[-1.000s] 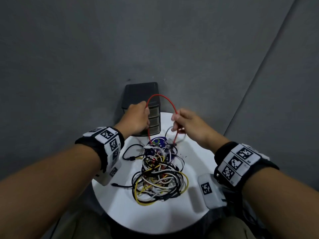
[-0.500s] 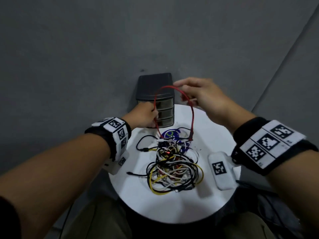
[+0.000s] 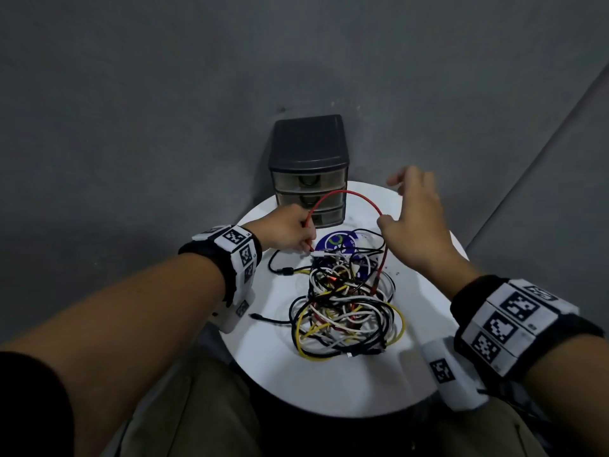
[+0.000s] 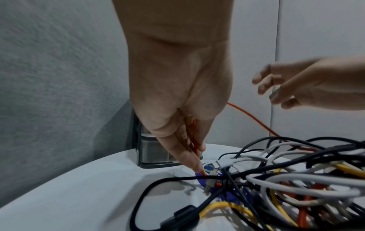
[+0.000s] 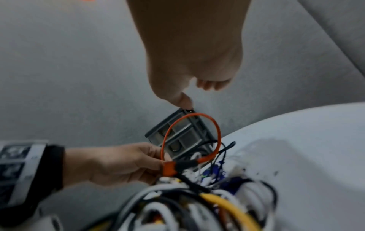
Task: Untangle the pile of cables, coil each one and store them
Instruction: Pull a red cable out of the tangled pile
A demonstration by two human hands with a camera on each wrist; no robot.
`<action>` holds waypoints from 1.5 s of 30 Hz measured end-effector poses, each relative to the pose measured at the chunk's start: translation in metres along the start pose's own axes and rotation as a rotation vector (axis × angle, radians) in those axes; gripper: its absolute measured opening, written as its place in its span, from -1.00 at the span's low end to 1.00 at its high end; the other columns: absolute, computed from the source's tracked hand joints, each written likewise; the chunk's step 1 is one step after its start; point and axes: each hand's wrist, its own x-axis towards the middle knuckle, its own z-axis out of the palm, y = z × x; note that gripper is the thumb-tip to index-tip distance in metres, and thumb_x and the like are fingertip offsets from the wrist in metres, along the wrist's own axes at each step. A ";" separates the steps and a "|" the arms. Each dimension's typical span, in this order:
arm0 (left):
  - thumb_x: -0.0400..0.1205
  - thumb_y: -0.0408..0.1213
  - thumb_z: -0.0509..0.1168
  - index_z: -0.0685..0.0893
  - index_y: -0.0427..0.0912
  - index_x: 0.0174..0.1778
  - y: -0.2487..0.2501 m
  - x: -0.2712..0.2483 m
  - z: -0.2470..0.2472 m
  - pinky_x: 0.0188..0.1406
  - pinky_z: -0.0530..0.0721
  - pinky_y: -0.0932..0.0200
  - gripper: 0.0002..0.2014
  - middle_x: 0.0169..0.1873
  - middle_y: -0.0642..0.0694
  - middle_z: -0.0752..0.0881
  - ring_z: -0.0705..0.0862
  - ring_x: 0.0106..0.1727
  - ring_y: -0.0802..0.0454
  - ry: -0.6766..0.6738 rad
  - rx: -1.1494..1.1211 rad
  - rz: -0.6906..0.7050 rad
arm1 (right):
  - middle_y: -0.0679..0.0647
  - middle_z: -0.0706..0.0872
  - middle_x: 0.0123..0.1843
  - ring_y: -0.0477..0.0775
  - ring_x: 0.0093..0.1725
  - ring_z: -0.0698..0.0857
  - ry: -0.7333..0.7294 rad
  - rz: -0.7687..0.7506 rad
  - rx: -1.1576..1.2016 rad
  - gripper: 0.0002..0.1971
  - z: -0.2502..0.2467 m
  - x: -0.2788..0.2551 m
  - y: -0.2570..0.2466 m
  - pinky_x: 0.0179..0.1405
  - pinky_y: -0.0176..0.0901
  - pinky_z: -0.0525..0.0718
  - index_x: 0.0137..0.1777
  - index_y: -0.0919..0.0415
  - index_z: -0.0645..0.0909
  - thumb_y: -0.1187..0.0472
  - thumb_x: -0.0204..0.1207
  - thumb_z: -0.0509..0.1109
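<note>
A tangled pile of cables (image 3: 346, 315), black, white, yellow and red, lies on the round white table (image 3: 329, 384). From it a red cable (image 3: 346, 191) arcs up in a loop. My left hand (image 3: 306, 240) pinches one end of that loop low at the pile's far left edge; the left wrist view shows the red cable (image 4: 256, 123) running between thumb and fingers of this left hand (image 4: 183, 93). My right hand (image 3: 418, 225) hovers beside the loop's right side with fingers spread and blurred, holding nothing. In the right wrist view the red cable (image 5: 195, 114) loops below the right hand (image 5: 193, 62).
A dark unit of three small drawers (image 3: 309, 166), all closed, stands at the table's far edge against the grey wall. A blue round label (image 3: 336, 240) lies under the pile's far side. A black cable end (image 3: 283, 270) trails left. Bare table lies toward me.
My right hand has let go of the top of the red loop and dropped to the right, fingers now spread. The left hand has sunk with its end of the cable toward the pile.
</note>
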 end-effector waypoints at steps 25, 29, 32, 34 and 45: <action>0.64 -0.17 0.45 0.51 -0.08 0.24 0.042 -0.002 0.012 -0.21 0.61 0.11 -0.67 -0.14 -0.06 0.71 0.70 -0.18 0.03 0.352 0.092 0.365 | 0.23 0.75 -0.34 0.25 -0.34 0.71 -0.754 0.286 0.183 -0.89 0.030 0.007 0.020 -0.33 -0.06 0.66 -0.27 0.29 0.66 0.42 0.46 0.40; 0.57 -0.15 0.54 0.46 0.00 0.42 0.053 -0.015 0.022 0.27 0.70 -0.03 -0.45 0.15 -0.13 0.68 0.72 0.19 -0.03 -0.086 -0.046 0.453 | 0.09 0.61 -0.37 -0.05 -0.46 0.50 -0.698 0.328 0.446 -0.84 0.009 0.008 0.010 -0.47 -0.25 0.40 -0.24 0.23 0.65 0.47 0.51 0.40; 0.56 -0.10 0.50 0.39 0.13 0.44 0.044 -0.020 0.023 0.33 0.65 -0.08 -0.43 0.20 -0.14 0.69 0.67 0.29 -0.13 -0.116 0.045 0.450 | 0.16 0.65 -0.20 -0.10 -0.44 0.50 -0.660 0.346 0.587 -0.84 -0.007 0.009 0.003 -0.41 -0.19 0.32 -0.19 0.15 0.63 0.40 0.55 0.39; 0.64 -0.19 0.45 0.46 0.08 0.32 0.037 -0.020 0.019 0.28 0.65 -0.11 -0.60 0.11 -0.08 0.71 0.69 0.19 -0.12 -0.043 0.130 0.409 | 0.06 0.60 -0.26 -0.12 -0.38 0.46 -0.621 0.348 0.727 -0.82 -0.018 0.008 -0.001 -0.36 -0.16 0.30 -0.31 0.06 0.55 0.31 0.47 0.36; 0.63 -0.20 0.46 0.63 -0.08 0.12 0.035 -0.027 0.025 0.14 0.66 -0.12 -0.80 -0.01 -0.15 0.75 0.69 0.01 -0.13 0.035 0.258 0.357 | 0.02 0.51 -0.46 -0.01 -0.31 0.62 -0.625 0.224 1.058 -0.87 -0.063 0.006 -0.052 -0.22 -0.25 0.57 0.04 0.25 0.63 0.37 0.64 0.24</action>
